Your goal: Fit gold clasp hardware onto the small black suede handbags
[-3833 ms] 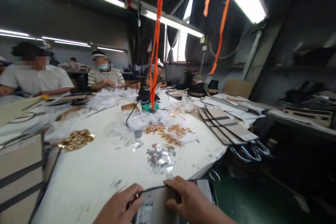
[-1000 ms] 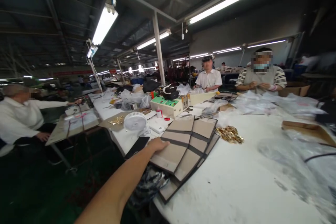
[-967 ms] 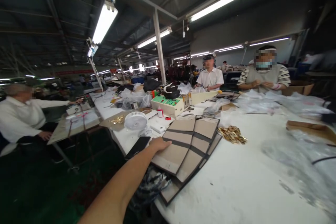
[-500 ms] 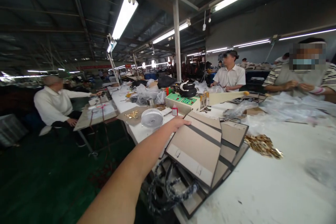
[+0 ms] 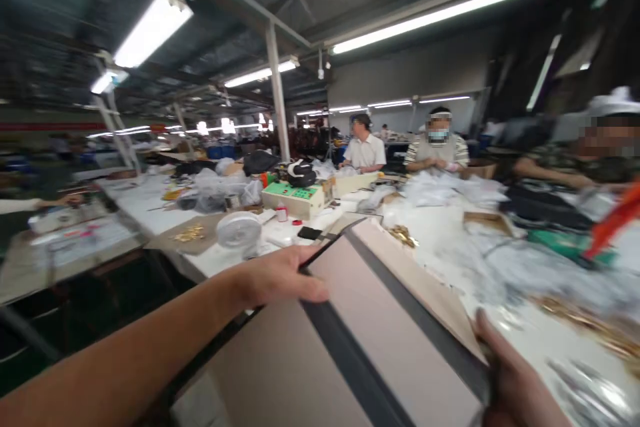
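A large beige panel with dark grey strips (image 5: pixel 373 280) fills the lower middle, tilted up close to me. My left hand (image 5: pixel 285 273) grips its upper left edge, thumb on the face and fingers hidden behind. My right hand (image 5: pixel 515 373) is at the panel's right edge, thumb up along it; its other fingers are blurred or hidden behind the edge. Part of another beige panel (image 5: pixel 345 221) shows behind, on the white table.
A small round fan (image 5: pixel 239 232) and a sheet with gold metal pieces (image 5: pixel 190 233) lie at left. Beyond is a green-topped machine (image 5: pixel 295 197). Plastic bags (image 5: pixel 450 188), more gold pieces (image 5: pixel 585 323) and a red object (image 5: pixel 617 220) lie right. Several people work around the table.
The view has swung right. My left hand has lifted the panel off the stack and nearer to me. My right hand has come into view at its right edge.
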A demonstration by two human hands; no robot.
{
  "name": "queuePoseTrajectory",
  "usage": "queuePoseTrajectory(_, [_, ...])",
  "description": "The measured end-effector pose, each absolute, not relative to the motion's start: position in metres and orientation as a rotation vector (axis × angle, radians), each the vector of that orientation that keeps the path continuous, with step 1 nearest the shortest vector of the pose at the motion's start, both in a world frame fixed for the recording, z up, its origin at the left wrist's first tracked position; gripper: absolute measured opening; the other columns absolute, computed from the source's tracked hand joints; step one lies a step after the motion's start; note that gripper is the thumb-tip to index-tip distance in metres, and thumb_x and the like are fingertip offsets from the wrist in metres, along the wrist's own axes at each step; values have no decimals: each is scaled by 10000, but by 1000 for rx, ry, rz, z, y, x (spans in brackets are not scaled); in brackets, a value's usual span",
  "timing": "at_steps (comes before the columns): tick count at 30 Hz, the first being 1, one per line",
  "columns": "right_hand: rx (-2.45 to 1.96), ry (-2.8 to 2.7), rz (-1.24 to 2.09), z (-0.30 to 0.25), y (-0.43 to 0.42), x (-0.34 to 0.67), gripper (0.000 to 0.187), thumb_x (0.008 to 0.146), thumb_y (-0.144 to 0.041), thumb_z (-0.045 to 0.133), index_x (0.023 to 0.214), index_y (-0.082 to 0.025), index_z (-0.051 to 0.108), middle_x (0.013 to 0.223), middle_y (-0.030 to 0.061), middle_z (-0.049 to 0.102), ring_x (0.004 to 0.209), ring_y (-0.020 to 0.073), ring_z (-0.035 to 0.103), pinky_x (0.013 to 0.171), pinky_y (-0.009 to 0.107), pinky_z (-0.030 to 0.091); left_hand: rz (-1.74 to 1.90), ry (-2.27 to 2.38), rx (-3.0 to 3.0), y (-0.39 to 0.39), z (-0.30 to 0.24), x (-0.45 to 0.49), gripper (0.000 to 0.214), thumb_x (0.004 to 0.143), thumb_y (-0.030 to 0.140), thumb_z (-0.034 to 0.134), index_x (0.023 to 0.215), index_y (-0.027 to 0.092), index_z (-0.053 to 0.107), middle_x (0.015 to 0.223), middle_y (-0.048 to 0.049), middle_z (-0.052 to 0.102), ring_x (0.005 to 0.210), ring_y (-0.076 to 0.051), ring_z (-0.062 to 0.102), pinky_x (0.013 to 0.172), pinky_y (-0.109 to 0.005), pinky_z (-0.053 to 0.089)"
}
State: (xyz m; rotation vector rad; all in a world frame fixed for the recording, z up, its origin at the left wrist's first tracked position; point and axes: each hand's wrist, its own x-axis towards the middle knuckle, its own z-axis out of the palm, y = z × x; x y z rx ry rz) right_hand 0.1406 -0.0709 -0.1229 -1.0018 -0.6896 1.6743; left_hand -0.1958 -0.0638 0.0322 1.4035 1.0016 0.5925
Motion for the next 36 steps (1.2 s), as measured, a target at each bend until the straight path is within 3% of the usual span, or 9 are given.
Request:
queuePoseTrajectory(6, [-895, -475, 1580, -167, -155, 131, 899, 602, -467, 951, 1391, -176, 634, 1117, 132, 796, 1007, 368, 759, 913, 463, 604, 338, 1015, 1293, -78, -46, -177, 518, 713, 580, 838, 1062, 203, 772, 1132, -81, 794, 1120, -307, 725, 995, -373, 555])
queuePoseTrajectory(11, [-958, -533, 1539, -212, -213, 140, 761, 563, -567, 956, 1180, -172, 748, 1013, 113, 799, 1011, 358, 746, 923, 440, 594, 263, 1040, 1097, -40, -99, -107, 554, 734, 629, 801, 945, 117, 769, 897, -130, 810, 813, -267, 775, 778, -325, 606])
queuePoseTrajectory(16, [-1101, -752, 1394, -223, -237, 183, 668, 645, -646, 887, 1093, -165, 768, 943, 95, 772, 1044, 341, 712, 934, 418, 574, 187, 857, 1128, -8, -116, -28, 518, 708, 467, 863, 1046, 94, 743, 945, -138, 807, 780, -249, 769, 757, -314, 597])
queuePoseTrajectory(20, [-1341, -630, 1171, -236, -237, 225, 768, 750, -739, 748, 1255, -162, 702, 753, 47, 708, 803, 276, 701, 744, 365, 589, 74, 755, 1220, -1, -117, 2, 676, 693, 355, 901, 1292, 177, 644, 1131, -124, 788, 859, -242, 771, 777, -306, 594])
queuePoseTrajectory(22, [-1370, -578, 1082, -242, -233, 238, 795, 768, -724, 739, 1346, -185, 657, 818, 49, 719, 784, 252, 676, 696, 332, 564, -28, 723, 1234, 4, -119, 8, 733, 700, 355, 903, 1352, 213, 598, 1199, -120, 769, 903, -248, 771, 815, -322, 593])
queuePoseTrajectory(24, [-1278, -661, 1139, -246, -231, 240, 724, 797, -670, 748, 1335, -192, 670, 914, 58, 723, 778, 214, 648, 665, 287, 529, -120, 697, 1256, 11, -124, 13, 734, 702, 378, 905, 1350, 229, 595, 1230, -113, 758, 935, -253, 766, 851, -341, 589])
queuePoseTrajectory(27, [-1171, -836, 1342, -255, -236, 228, 604, 833, -654, 723, 1177, -157, 728, 770, 21, 648, 599, 133, 527, 528, 231, 422, -230, 675, 1364, 23, -136, 19, 684, 686, 413, 901, 1290, 236, 632, 1245, -91, 754, 986, -258, 751, 881, -349, 581])
queuePoseTrajectory(32, [-1343, -916, 1424, -280, -254, 202, 677, 845, -768, 613, 1069, -138, 717, 664, -9, 577, 465, 82, 421, 430, 206, 337, -407, 623, 1785, 35, -166, 41, 572, 732, 437, 787, 1266, 269, 672, 1224, -27, 765, 1043, -280, 730, 904, -367, 573])
queuePoseTrajectory(36, [-1606, -999, 1359, -288, -260, 213, 658, 915, -715, 537, 1183, -140, 714, 755, 56, 708, 491, 144, 565, 458, 240, 438, -323, 677, 1959, 38, -194, 62, 574, 628, 274, 820, 1195, 270, 734, 1220, 18, 767, 1162, -303, 678, 1007, -345, 511])
